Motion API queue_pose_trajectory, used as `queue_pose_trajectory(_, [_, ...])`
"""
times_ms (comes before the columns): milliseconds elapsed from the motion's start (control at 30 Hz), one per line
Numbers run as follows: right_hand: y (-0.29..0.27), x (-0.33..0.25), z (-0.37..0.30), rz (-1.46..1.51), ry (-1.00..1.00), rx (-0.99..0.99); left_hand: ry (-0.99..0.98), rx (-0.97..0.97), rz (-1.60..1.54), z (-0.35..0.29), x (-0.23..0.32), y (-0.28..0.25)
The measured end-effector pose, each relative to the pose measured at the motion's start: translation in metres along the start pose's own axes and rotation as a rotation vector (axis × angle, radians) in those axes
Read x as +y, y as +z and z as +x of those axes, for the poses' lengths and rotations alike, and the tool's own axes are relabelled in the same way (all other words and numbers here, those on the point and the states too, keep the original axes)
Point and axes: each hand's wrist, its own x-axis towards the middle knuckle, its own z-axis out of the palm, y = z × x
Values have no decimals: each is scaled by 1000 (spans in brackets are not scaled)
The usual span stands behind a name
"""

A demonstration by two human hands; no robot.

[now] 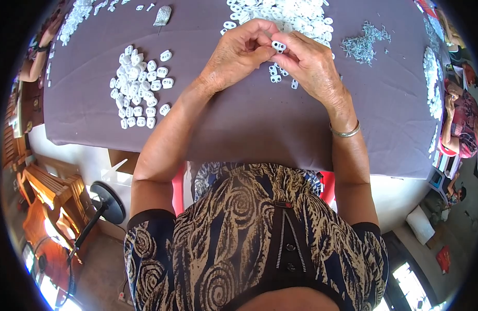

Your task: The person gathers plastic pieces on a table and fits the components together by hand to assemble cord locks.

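In front of me, over the table, both my hands meet around one small white two-hole plastic piece (279,46), which looks like a cord lock. My left hand (241,54) pinches it from the left with thumb and fingers. From the right, the thumb and fingers of my right hand (312,63) close on the same piece, and they partly cover it. Just below the fingertips lie several loose pieces (275,78) with dark holes. Beyond my hands spreads a large heap of white plastic parts (296,18).
A dark cloth covers the table (239,129). On its left sits a pile of white two-hole pieces (135,83); a grey pouch-like object (162,15) lies farther back. Small metal bits, perhaps springs (366,42), are heaped at right. Other people (459,122) sit around the table.
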Motion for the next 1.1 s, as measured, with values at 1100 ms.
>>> queue_pose_trajectory(1100, [16,-3,-4,-144,-73,55,-149,35,-522,2,-9,2])
